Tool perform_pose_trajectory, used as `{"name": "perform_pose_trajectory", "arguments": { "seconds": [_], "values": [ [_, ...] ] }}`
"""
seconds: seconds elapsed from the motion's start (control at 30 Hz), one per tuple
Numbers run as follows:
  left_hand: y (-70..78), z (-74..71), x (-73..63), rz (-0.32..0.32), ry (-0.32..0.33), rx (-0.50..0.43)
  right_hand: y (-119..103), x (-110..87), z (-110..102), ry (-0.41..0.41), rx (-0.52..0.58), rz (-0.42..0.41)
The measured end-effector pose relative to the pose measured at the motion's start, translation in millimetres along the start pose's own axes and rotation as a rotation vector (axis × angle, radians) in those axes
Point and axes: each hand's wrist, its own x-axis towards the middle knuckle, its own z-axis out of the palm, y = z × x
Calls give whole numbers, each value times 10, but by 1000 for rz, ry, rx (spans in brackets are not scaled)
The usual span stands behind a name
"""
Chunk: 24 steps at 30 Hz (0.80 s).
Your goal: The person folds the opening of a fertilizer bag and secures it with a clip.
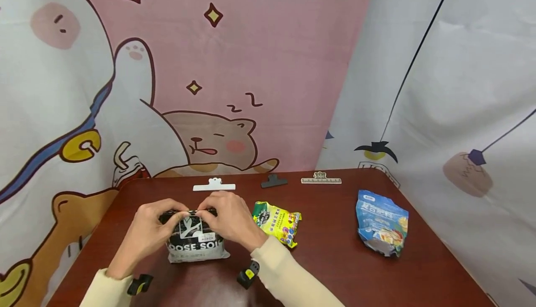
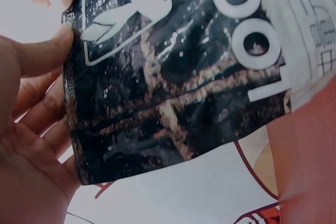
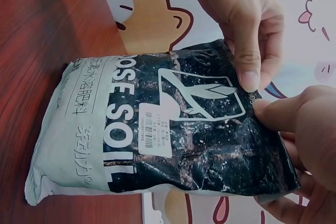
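A black and white plastic bag (image 1: 197, 237) printed "LOOSE SOIL" stands upright on the table, and a white barcode sticker (image 3: 155, 129) is on its front. Its top edge is pinched by both hands, thumbs on the front and fingers behind. My left hand (image 1: 155, 225) grips left of the middle; my right hand (image 1: 230, 216) grips right of it. In the right wrist view the two thumbs nearly meet at the edge. The left wrist view shows the bag's black upper part (image 2: 173, 72) close up. Fingers behind the bag are partly hidden.
Behind the bag lie a white clip (image 1: 214, 185), a black clip (image 1: 274, 181) and a metallic ruler-like clip (image 1: 321, 178). A yellow-green packet (image 1: 277, 223) is beside my right hand. A blue bag (image 1: 382, 223) lies at the right of the brown table (image 1: 326, 260).
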Motion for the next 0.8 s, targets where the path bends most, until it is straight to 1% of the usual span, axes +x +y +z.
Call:
{"name": "perform_pose_trajectory", "arguments": {
  "seconds": [0.13,0.3,0.4,0.53,0.7,0.8],
  "values": [
    [-18,-30,1,7,-2,-2,16,-9,-8,12,12,2],
    [-28,-34,5,33,20,-19,40,-17,-4,19,15,-2],
    [-23,-8,0,44,43,-34,58,-13,-7,18,-8,-33],
    [-21,31,-2,42,67,-29,75,6,-20,17,-39,-79],
    [-15,48,-4,59,95,-19,80,12,-27,9,-46,-128],
    [-12,47,0,73,106,-20,85,10,-24,6,-39,-136]
  ]
}}
